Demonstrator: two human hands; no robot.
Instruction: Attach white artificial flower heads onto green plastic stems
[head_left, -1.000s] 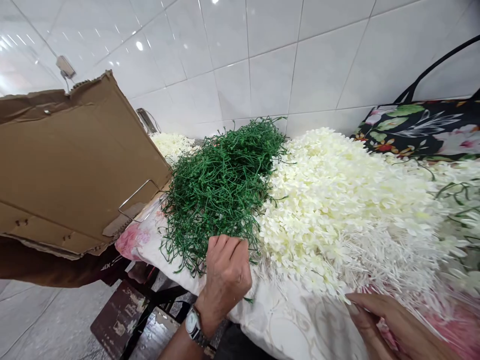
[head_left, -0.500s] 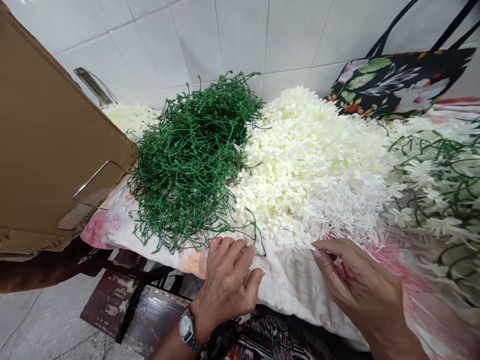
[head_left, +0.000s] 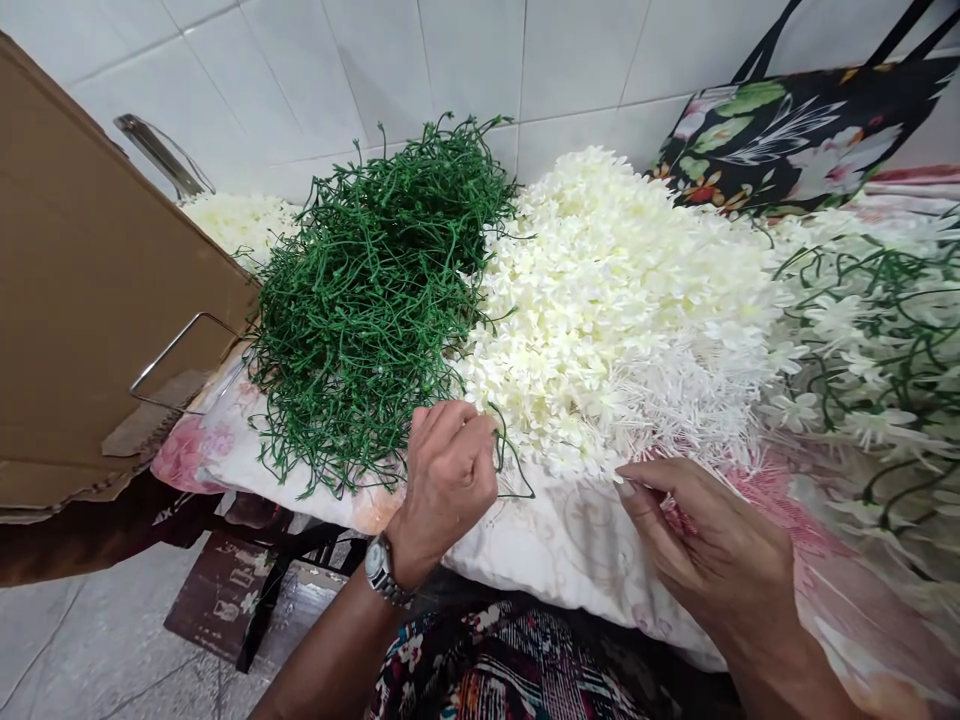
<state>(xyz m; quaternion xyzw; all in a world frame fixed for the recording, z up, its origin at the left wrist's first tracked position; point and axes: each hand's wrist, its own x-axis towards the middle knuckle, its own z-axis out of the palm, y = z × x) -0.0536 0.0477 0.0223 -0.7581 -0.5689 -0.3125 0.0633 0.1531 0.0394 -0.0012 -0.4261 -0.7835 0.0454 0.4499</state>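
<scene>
My left hand [head_left: 450, 470], with a wristwatch [head_left: 382, 568] on its wrist, is curled closed at the front edge of a tangled heap of green plastic stems [head_left: 375, 290]. Its fingertips are hidden. A loose green stem [head_left: 517, 468] bends out beside its knuckles. My right hand [head_left: 712, 545] pinches thumb and forefinger together at the front edge of a pile of white artificial flowers [head_left: 592, 290]. Whatever lies in that pinch is too small to name. Thin white plastic pieces [head_left: 690, 400] lie just beyond this hand.
Flowers on green stems [head_left: 885, 350] are heaped at the right. A floral bag [head_left: 802, 140] leans on the tiled wall. At the left stands a cardboard box [head_left: 97, 290] near a wire loop [head_left: 180, 360]. A floral cloth [head_left: 562, 540] covers the work surface.
My left hand has moved slightly up and tightened from loosely bent fingers into a closed curl. The right hand keeps its pinch nearly in place. The view has shifted a little.
</scene>
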